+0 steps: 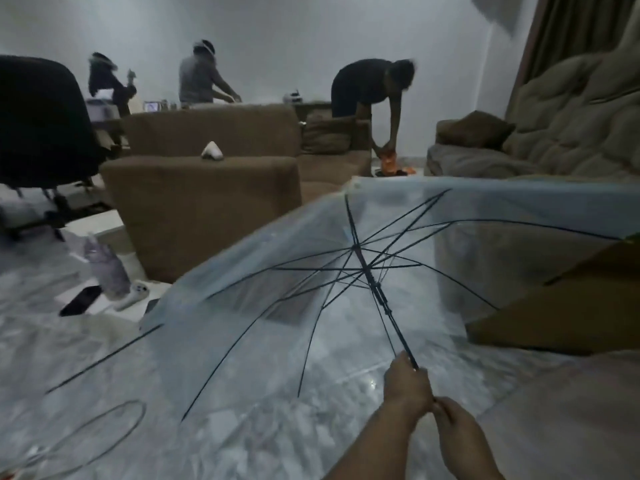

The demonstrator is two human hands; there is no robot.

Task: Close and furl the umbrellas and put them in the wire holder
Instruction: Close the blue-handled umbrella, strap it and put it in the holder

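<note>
A clear umbrella (311, 306) with black ribs is fully open in front of me, its canopy facing away and its black shaft (388, 306) slanting down toward me. My left hand (407, 382) grips the shaft low down. My right hand (457, 427) grips the part of the shaft or handle just behind it, which my fingers hide. A thin wire loop (104, 434), perhaps part of the wire holder, lies at the lower left on the marble floor.
A brown armchair (201, 209) stands ahead left and a brown sofa (571, 126) at the right. A cardboard box (561, 306) sits right of the umbrella. A purple bottle (107, 268), a phone (81, 299) and a white controller (133, 294) lie at left. Three people work in the background.
</note>
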